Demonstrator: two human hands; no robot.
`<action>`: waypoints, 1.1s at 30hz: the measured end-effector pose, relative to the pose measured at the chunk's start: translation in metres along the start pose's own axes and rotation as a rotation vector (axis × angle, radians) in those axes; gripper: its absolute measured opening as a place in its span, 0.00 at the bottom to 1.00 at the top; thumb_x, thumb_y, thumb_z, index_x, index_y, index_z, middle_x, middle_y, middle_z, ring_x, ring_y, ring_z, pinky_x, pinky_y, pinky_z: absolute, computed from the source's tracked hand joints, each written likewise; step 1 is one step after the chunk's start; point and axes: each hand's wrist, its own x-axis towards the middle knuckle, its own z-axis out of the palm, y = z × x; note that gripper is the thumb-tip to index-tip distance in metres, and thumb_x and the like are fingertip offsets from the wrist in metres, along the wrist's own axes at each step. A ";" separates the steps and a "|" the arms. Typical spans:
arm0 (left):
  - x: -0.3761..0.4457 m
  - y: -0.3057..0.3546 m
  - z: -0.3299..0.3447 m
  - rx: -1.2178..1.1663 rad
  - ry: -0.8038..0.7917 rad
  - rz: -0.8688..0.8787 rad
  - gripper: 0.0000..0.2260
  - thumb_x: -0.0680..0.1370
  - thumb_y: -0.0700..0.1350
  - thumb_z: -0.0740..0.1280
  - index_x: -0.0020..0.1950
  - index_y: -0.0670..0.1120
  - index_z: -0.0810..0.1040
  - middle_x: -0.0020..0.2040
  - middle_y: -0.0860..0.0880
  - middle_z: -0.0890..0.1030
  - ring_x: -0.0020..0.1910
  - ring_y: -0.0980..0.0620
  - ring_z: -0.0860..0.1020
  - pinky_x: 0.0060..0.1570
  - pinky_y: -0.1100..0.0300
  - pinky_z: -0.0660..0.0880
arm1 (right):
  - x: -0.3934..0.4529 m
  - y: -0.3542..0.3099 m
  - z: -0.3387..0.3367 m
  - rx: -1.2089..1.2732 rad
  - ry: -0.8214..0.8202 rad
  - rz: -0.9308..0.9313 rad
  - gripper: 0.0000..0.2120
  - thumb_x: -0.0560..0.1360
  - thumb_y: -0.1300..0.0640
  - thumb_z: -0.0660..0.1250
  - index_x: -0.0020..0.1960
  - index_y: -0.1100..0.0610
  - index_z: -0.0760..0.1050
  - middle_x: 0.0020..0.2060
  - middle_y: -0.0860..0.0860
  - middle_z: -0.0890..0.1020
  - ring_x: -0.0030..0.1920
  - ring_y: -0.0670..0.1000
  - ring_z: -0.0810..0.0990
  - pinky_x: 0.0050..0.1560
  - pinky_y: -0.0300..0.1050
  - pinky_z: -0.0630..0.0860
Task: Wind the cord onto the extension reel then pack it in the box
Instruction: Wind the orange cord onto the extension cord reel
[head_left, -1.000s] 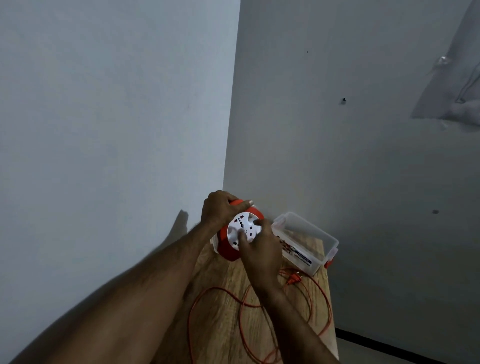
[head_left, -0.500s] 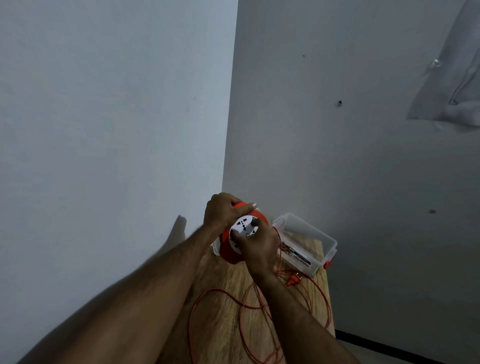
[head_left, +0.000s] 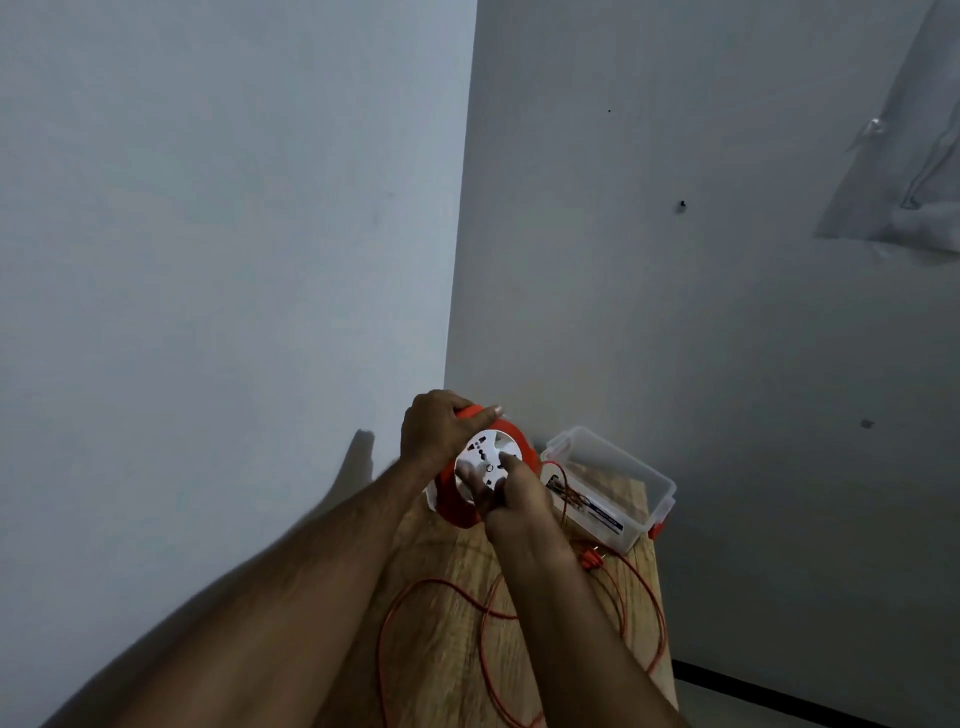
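An orange extension reel (head_left: 511, 436) with a white socket face stands on edge at the far end of the wooden table (head_left: 441, 639). My left hand (head_left: 436, 426) grips its orange handle at the top. My right hand (head_left: 511, 491) lies against the white face with its fingers curled on it, blurred. The thin orange cord (head_left: 639, 597) lies in loose loops on the table, its orange plug (head_left: 592, 560) beside my right wrist. A clear plastic box (head_left: 618, 470) with orange clips stands open just right of the reel.
The table sits in a corner between two pale walls. A white cloth (head_left: 914, 171) hangs on the right wall at the top. The floor (head_left: 753, 712) shows past the table's right edge.
My right hand has shifted around on the white face of the reel, and the face has turned. The cord loops have moved slightly. My left hand has kept its grip on the handle.
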 end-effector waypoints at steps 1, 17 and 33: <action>0.000 0.001 -0.002 -0.011 0.006 -0.022 0.27 0.70 0.72 0.66 0.37 0.48 0.85 0.34 0.53 0.84 0.30 0.60 0.79 0.34 0.64 0.76 | -0.002 0.002 -0.005 -0.084 0.037 -0.069 0.21 0.80 0.59 0.68 0.70 0.63 0.71 0.65 0.60 0.78 0.63 0.61 0.80 0.54 0.55 0.82; 0.000 0.013 0.006 -0.075 -0.053 -0.016 0.20 0.73 0.65 0.72 0.42 0.48 0.86 0.40 0.51 0.86 0.33 0.58 0.80 0.35 0.68 0.74 | 0.024 0.012 -0.029 -1.314 0.116 -1.081 0.26 0.72 0.44 0.75 0.65 0.54 0.77 0.57 0.49 0.85 0.53 0.49 0.85 0.52 0.39 0.79; -0.006 0.007 0.006 -0.006 0.020 0.036 0.23 0.71 0.68 0.71 0.35 0.47 0.84 0.30 0.56 0.78 0.30 0.56 0.76 0.32 0.64 0.68 | 0.004 -0.009 0.005 0.361 0.041 0.224 0.24 0.80 0.60 0.67 0.74 0.64 0.66 0.68 0.68 0.73 0.54 0.60 0.85 0.34 0.47 0.84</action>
